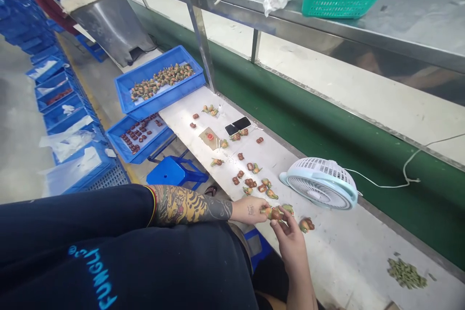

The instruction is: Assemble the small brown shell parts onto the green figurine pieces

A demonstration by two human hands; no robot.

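My left hand [249, 209], with a tattooed forearm, and my right hand [288, 240] meet over the white table [327, 247]. Between their fingertips is a small brown-and-green figurine [274, 213], partly hidden by my fingers. A similar figurine [307, 224] lies just right of my right hand. A green-and-orange piece [288, 209] sits against my fingers. Several brown and green pieces [250, 182] are scattered just beyond my left hand.
A white-and-blue desk fan [319, 184] stands on the table. Beyond are two phones [238, 126] and two blue trays of pieces [160, 82]. Green bits [407, 273] lie at right. A blue stool [176, 172], stacked blue crates [69, 106] and a co-worker [51, 5] are to the left.
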